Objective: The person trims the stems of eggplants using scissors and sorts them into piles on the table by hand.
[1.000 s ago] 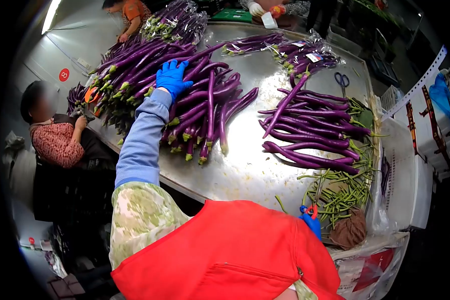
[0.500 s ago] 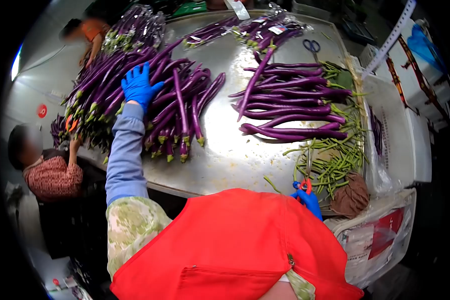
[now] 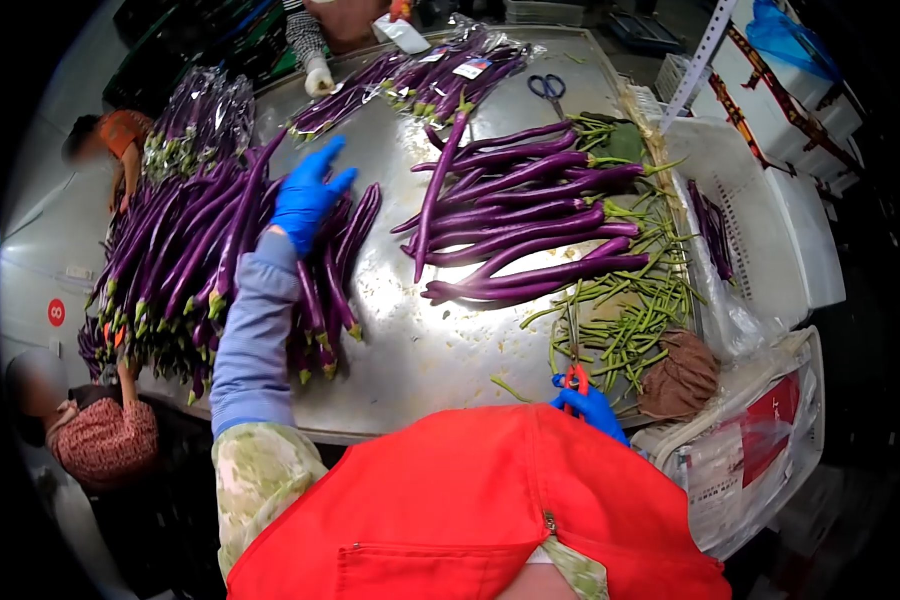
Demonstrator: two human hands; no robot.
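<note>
My left hand [image 3: 308, 200], in a blue glove, hovers over or rests on the right part of a large pile of long purple eggplants [image 3: 175, 240]; contact is hard to tell. Its fingers are spread and nothing shows in them. Low on the right, my blue-gloved right hand [image 3: 598, 410] is closed around the red handles of a pair of scissors [image 3: 576, 375], blades pointing away from me. Beyond the scissors lie cut green stems [image 3: 625, 330]. A row of eggplants [image 3: 530, 215] lies sideways, with one eggplant [image 3: 438, 195] across its left end.
Bagged eggplants [image 3: 460, 75] lie at the back of the metal table [image 3: 410, 355], near dark-handled scissors [image 3: 547, 88]. A brown cloth [image 3: 678, 375] sits by the stems. White crates [image 3: 760, 220] line the right edge. Other people stand left and at the back, one with a gloved hand [image 3: 319, 80].
The whole view has shifted, moving the table's contents left and down. My left hand has moved right across the pile. Another person's gloved hand has appeared at the back.
</note>
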